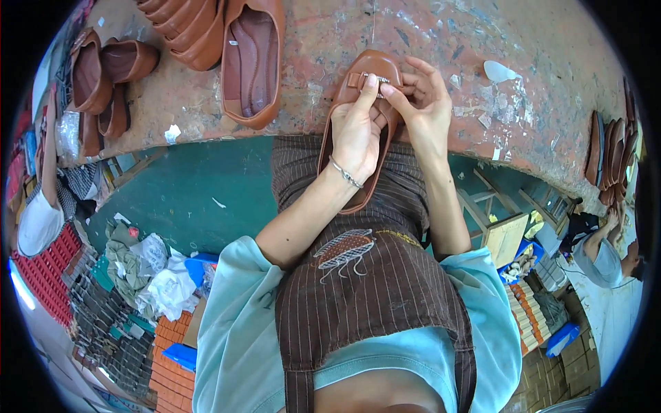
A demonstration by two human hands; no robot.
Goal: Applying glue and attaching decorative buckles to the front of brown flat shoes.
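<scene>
A brown leather slip-on shoe rests at the near edge of the table, its toe pointing away from me and its heel over my lap. Across its front sits a bow-like strap with a small beaded metal ornament. My left hand grips the shoe at its opening, thumb pressed beside the ornament; some of its fingers are hidden inside the shoe. My right hand pinches at the ornament's right end with its thumb, the other fingers curled beside the shoe. The fingertips partly cover the ornament.
More brown shoes stand at the table's left, with several others at its far left edge. The worn, paint-flecked table carries a white scrap. Shoes line the right edge, near another person. A wooden stool stands right.
</scene>
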